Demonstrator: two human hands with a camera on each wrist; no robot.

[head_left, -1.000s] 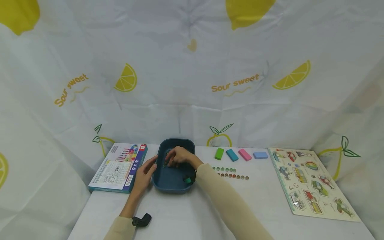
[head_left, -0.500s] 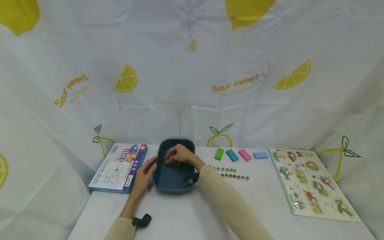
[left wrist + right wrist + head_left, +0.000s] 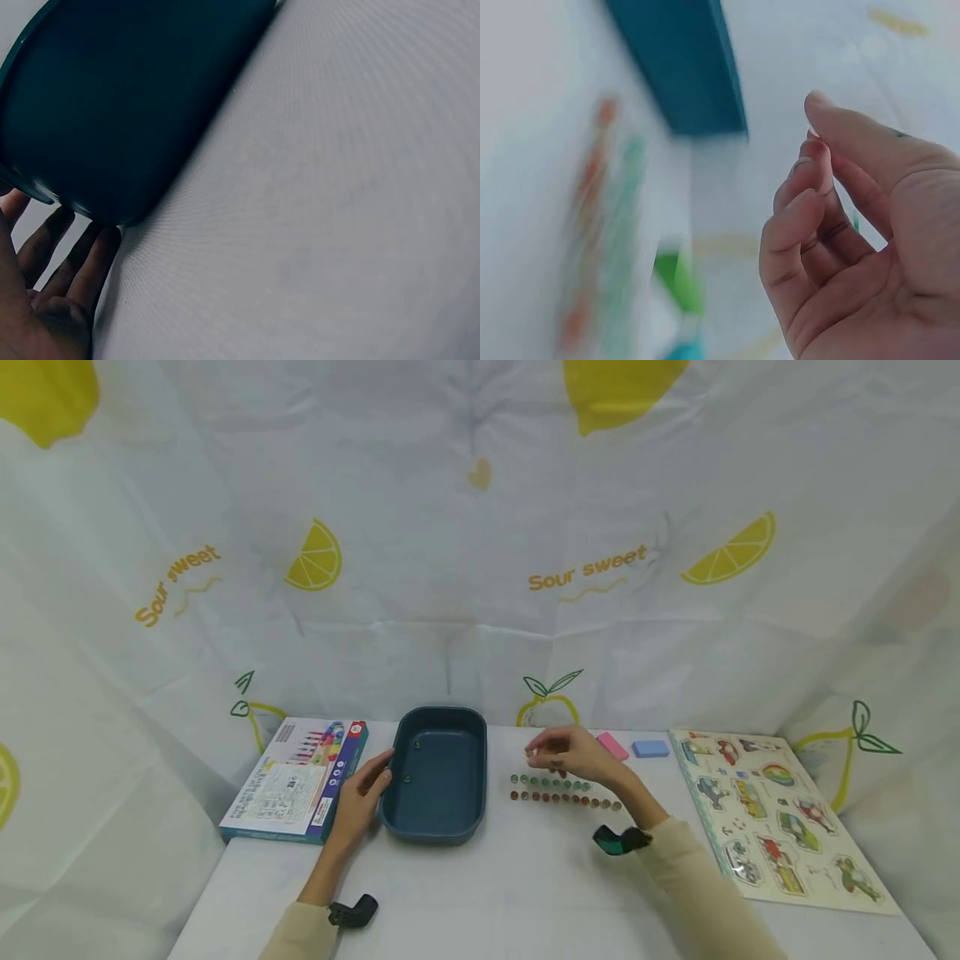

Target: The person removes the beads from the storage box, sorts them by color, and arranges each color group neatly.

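My left hand (image 3: 362, 795) rests its fairly straight fingers against the left side of a dark blue plastic basin (image 3: 433, 838). In the left wrist view those fingers (image 3: 94, 262) touch the basin's outer wall (image 3: 135, 112). Two small green glass marbles (image 3: 407, 779) lie inside the basin. Over the table, right of the basin, my right hand (image 3: 581, 755) pinches a small reddish, clear glass marble (image 3: 530, 752) between thumb and fingertips; only a sliver shows in the right wrist view. Below that hand run a row of green marbles (image 3: 545, 782) and a row of reddish-brown marbles (image 3: 566, 798).
Behind the right hand lie a pink block (image 3: 612, 746) and a light blue block (image 3: 651, 749); a green block (image 3: 679, 281) shows in the right wrist view. A picture puzzle board (image 3: 783, 827) lies at right. A flat printed box (image 3: 288, 781) lies at left.
My right hand has come out of the basin and moved right, over the marble rows, carrying a marble. It now covers the green and teal blocks. The left hand stays put.
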